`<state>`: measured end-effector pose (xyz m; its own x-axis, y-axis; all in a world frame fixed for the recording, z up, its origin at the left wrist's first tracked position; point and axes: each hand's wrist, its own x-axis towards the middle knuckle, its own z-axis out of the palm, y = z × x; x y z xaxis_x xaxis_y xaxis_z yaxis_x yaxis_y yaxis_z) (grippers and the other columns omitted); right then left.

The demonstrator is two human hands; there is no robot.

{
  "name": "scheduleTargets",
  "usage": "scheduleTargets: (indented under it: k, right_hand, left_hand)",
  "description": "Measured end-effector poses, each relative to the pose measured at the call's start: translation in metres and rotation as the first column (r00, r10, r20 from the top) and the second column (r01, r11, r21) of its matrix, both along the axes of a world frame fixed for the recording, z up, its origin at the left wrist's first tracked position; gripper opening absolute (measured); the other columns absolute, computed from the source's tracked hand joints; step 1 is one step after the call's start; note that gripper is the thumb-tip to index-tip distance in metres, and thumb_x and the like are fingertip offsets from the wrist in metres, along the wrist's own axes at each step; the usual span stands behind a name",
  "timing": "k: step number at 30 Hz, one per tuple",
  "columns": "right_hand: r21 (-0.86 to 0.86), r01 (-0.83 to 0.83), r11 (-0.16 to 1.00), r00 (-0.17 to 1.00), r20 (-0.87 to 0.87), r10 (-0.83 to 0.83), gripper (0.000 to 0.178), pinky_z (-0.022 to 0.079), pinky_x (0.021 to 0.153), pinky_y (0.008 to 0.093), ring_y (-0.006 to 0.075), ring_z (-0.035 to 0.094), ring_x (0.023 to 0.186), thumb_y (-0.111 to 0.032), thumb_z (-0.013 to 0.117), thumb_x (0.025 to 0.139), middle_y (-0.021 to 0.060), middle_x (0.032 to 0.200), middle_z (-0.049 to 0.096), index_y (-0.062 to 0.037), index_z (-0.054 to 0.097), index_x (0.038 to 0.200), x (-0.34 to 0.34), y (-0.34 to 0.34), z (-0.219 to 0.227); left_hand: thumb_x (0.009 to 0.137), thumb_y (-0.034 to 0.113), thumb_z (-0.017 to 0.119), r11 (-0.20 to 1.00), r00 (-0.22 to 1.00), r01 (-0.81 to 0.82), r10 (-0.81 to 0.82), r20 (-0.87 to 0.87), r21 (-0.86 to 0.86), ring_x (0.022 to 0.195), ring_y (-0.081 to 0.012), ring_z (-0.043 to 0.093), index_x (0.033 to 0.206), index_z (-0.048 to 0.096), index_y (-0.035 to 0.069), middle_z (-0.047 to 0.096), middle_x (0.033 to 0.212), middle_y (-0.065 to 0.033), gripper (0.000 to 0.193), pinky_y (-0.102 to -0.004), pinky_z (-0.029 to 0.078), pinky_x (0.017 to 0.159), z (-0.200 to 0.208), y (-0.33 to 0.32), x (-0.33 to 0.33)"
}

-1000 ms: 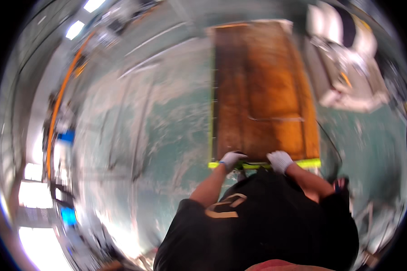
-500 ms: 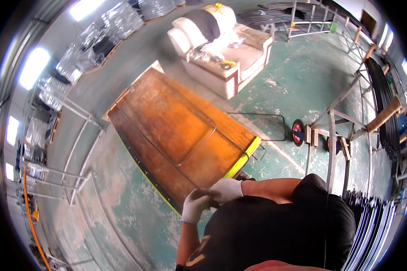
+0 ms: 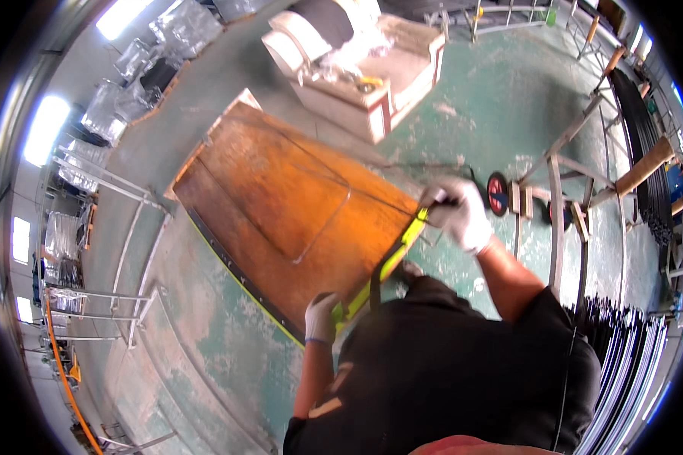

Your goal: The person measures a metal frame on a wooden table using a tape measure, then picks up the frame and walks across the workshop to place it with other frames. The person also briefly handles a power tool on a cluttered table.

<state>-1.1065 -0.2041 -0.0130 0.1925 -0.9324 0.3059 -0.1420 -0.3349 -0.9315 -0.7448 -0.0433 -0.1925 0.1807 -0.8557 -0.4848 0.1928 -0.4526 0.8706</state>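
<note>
A wooden board (image 3: 273,189), orange-brown with bright yellow-green edging, stands in front of me as a work surface. A bent metal rod frame (image 3: 328,218) lies across its top. My left hand (image 3: 321,318), in a white glove, is closed at the near corner; what its fingers hold is hidden. At the right corner my gloved right hand (image 3: 463,214), slightly blurred, is closed on one end of a dark strip (image 3: 376,282). That strip runs along the yellow-green edge toward me and bends down over it.
A cream armchair (image 3: 357,83) with plastic wrap and a yellow item on it stands beyond the board. Metal racks (image 3: 558,227) with wheels are at right, above bundled dark rods (image 3: 622,364). At left are a metal frame (image 3: 140,227) and wrapped stacks (image 3: 110,110).
My hands were together at the near corner. My right hand has swung out to the right corner, and the dark strip now shows along the edge. My left hand stays near its place.
</note>
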Motion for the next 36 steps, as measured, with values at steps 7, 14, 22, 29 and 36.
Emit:
scheduleTargets:
  k: [7,14,22,29,36]
  right_hand:
    - [0.248,0.428,0.869,0.849,0.22,-0.481,0.039,0.03,0.056,0.0226,0.0045,0.043,0.061,-0.039,0.063,0.109,-0.0058,0.074,0.056,-0.0072,0.07,0.088,-0.093,-0.001,0.058]
    - [0.154,0.533,0.832,0.731,0.411,-0.545,0.035,0.028,0.051,0.0227,0.0043,0.042,0.058,-0.031,0.062,0.111,-0.0022,0.077,0.057,0.0001,0.069,0.098,-0.17,0.0,0.073]
    - [0.375,0.487,0.789,0.866,-0.088,-0.493,0.036,0.046,0.062,0.0303,0.0115,0.056,0.067,-0.032,0.066,0.107,0.001,0.078,0.069,0.0007,0.08,0.111,-0.164,-0.119,-0.082]
    - [0.521,0.656,0.546,0.745,-0.334,-0.577,0.05,0.055,0.081,0.0355,0.0167,0.066,0.08,-0.045,0.082,0.094,0.0169,0.086,0.078,0.0041,0.081,0.105,-0.117,-0.204,-0.252]
    - [0.656,0.556,0.51,0.829,-0.396,-0.394,0.048,0.057,0.08,0.0382,0.0219,0.073,0.08,-0.046,0.082,0.091,0.0192,0.089,0.079,0.0005,0.082,0.104,-0.102,-0.226,-0.382]
  left_hand:
    - [0.092,0.01,0.076,0.982,0.998,-0.048,0.041,0.042,0.182,0.062,-0.022,0.068,0.099,0.074,0.002,0.07,0.082,-0.0091,0.011,-0.0362,0.054,0.054,-0.029,-0.041,-0.021]
    - [0.089,0.005,0.075,0.973,0.989,0.02,-0.052,0.136,0.229,0.079,-0.0139,0.066,0.098,0.074,0.004,0.071,0.085,-0.0034,0.009,-0.0301,0.053,0.071,-0.072,-0.092,-0.031]
    - [0.092,0.005,0.07,0.982,0.83,0.184,-0.182,0.528,0.05,0.082,-0.0119,0.065,0.098,0.073,0.001,0.072,0.087,-0.003,0.008,-0.0296,0.055,0.078,-0.103,-0.18,-0.044]
    - [0.089,0.017,0.074,0.917,0.263,0.33,-0.316,0.911,0.223,0.084,-0.0332,0.073,0.096,0.073,0.008,0.074,0.091,-0.0139,0.011,-0.0442,0.058,0.077,-0.093,-0.234,-0.085]
    - [0.087,0.016,0.072,0.861,0.118,0.389,-0.399,0.909,0.328,0.086,-0.0393,0.07,0.096,0.071,0.011,0.072,0.096,-0.0133,0.01,-0.0507,0.056,0.074,-0.078,-0.241,-0.101]
